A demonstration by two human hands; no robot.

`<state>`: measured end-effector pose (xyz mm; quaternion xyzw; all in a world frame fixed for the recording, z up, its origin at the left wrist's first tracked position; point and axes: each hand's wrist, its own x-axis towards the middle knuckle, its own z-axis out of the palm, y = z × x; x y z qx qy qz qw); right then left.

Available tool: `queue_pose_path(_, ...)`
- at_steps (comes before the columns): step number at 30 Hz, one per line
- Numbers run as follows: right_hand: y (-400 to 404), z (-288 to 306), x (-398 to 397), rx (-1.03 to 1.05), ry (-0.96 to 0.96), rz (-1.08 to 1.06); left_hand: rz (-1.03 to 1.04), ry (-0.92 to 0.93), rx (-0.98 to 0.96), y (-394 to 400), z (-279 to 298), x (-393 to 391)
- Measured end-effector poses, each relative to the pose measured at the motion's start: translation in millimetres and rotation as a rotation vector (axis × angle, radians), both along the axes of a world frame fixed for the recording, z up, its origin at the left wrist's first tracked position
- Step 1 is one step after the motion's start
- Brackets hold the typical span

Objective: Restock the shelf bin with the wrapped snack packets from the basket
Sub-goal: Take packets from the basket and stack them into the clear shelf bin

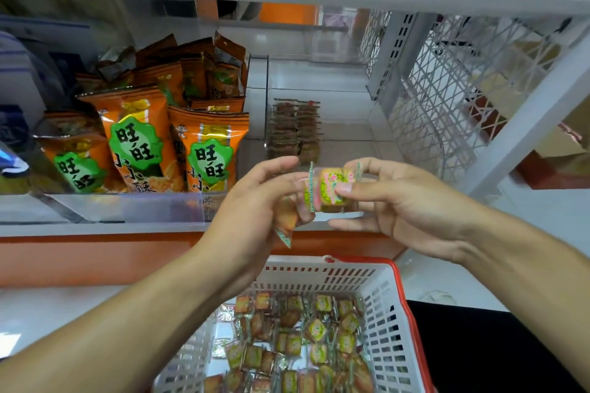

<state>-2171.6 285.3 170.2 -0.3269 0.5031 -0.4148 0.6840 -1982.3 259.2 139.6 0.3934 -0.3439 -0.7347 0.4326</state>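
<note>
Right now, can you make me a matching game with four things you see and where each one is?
Things:
1. wrapped snack packet
2. orange snack bags
3. loose packets
4. stacked packets

Places:
A. lying in the white basket with the red rim
B. standing on the shelf to the left
C. pinched in the right hand, with the left hand holding another packet beside it
D. in the clear shelf bin behind the hands

Pairs: 1-C, 2-B, 3-A, 4-D
</note>
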Motion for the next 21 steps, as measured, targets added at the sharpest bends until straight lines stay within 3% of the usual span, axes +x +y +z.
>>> queue_pose_path(3,-3,1,-5,-0.015,0.02,-0.071,-0.042,0.114,0.224,3,3,2)
queue_pose_path(7,-3,2,-11,-0.052,0.098,-0.018,-0.095,0.04,0.447,14,-5,6)
queue_pose_path(12,0,6,-18,-0.06,0.116,0.235,0.028,0.035,0.548,13,-12,6)
queue_pose_path(16,12,6,-6,-0.084,0.126,0.478,0.083,0.052,0.502,14,-14,2)
queue_pose_path(21,8,-3,4,-0.253,0.439,0.159,0.014,0.139,0.467,17,-7,2)
